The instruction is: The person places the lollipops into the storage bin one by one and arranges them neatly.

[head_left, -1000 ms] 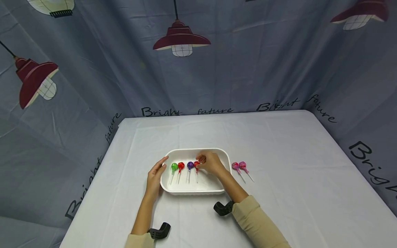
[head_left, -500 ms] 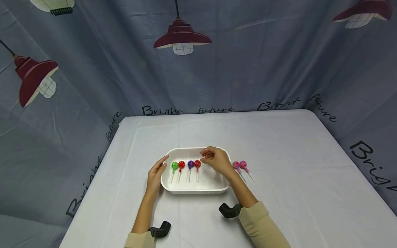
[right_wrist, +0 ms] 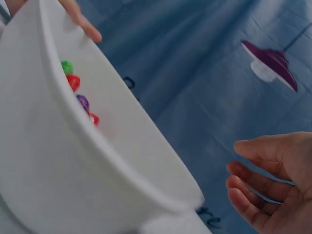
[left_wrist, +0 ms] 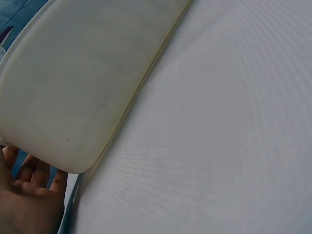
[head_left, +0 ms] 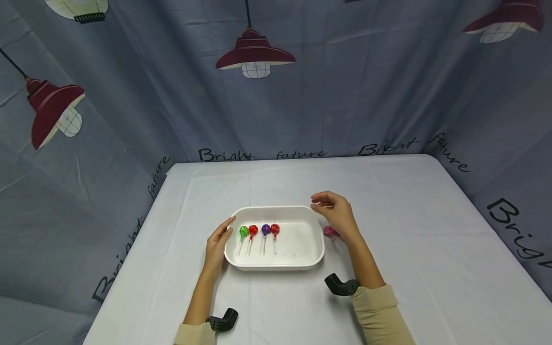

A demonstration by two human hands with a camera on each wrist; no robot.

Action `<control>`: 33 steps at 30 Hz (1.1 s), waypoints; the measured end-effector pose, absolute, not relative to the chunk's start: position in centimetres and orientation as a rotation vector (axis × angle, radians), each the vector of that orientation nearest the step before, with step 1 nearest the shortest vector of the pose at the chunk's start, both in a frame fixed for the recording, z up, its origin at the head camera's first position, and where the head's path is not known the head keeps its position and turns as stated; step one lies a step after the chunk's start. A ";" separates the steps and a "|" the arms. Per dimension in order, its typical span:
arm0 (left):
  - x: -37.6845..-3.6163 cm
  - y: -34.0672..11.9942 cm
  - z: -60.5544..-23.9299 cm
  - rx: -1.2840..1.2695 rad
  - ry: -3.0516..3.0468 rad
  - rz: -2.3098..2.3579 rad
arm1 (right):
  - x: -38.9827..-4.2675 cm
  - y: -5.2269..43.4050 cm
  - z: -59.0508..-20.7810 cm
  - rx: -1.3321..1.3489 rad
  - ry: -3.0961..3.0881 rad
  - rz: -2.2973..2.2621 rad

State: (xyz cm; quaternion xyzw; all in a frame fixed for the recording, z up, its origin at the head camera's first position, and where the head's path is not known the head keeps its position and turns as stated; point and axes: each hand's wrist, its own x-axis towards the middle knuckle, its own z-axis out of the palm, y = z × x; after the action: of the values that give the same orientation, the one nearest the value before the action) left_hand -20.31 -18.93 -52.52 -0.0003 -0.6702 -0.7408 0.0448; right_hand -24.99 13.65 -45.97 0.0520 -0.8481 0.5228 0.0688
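A: Start at the left. What is the left hand doing?

B: It rests flat against the left rim of the white tray, fingers straight and relaxed, gripping nothing. The left wrist view shows only the tray's outer wall and the tablecloth.

A: And inside the tray?

B: Four lollipops in a row, heads away from the person, sticks pointing back toward them: a green lollipop, a red lollipop, a purple lollipop, and a second red lollipop. They lie close together in the left half; the right half of the tray floor is bare.

A: Then the right hand?

B: It hovers above the table just past the tray's right rim, fingers loosely curled and apart, holding nothing.

A: What lies nearest to it?

B: A pink lollipop, on the table right beside the tray's right wall, directly under the hand and partly hidden by it. Its head is a glossy pink ball in wrapper; its pale stick runs back toward the person and slightly rightward. The right hand is far nearer to it than the left.
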 end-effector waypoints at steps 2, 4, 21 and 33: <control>-20.3 -18.9 -52.5 -0.002 -2.049 -2.261 | -26.4 15.4 -49.0 0.149 -2.555 1.534; -20.3 -18.9 -52.6 -0.004 -2.050 -2.259 | -27.7 17.1 -52.0 0.128 -2.567 1.486; -20.3 -19.0 -52.7 -0.018 -2.041 -2.254 | -23.0 18.3 -49.2 0.082 -2.902 1.503; -20.3 -18.9 -52.6 -0.002 -2.043 -2.271 | -22.5 19.1 -49.4 0.097 -2.895 1.491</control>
State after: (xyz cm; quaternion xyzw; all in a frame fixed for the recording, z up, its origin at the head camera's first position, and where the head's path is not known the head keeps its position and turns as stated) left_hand -20.32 -18.88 -52.56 -0.0006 -0.6682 -0.7427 0.0436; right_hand -22.52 19.13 -49.36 0.0297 -0.8871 0.4568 -0.0581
